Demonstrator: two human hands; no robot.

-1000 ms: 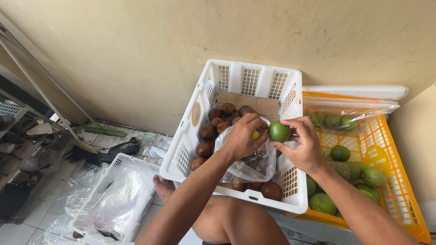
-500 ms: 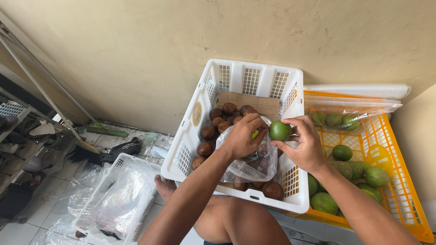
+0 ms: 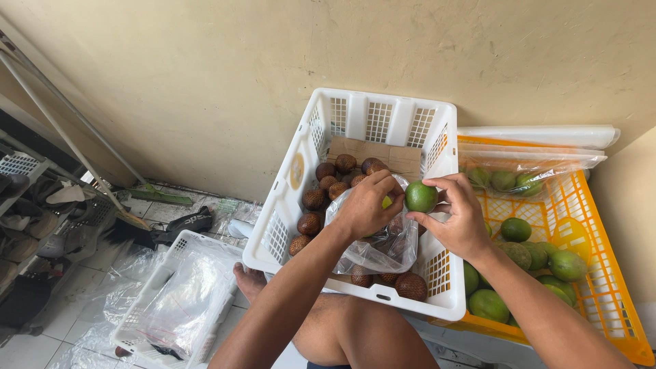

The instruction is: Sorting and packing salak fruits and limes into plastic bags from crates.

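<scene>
Green, firm lime [image 3: 420,196] — pinched securely in the right hand [image 3: 456,217]; the left hand [image 3: 362,207] grips the thin, slippery bag [image 3: 379,242] at its mouth — likely best held there.

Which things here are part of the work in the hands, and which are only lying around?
In use: green fruit in right hand; clear plastic bag held by left hand.

Lying around: brown scaly fruits, white crate, orange crate, second white crate, broom.
</scene>
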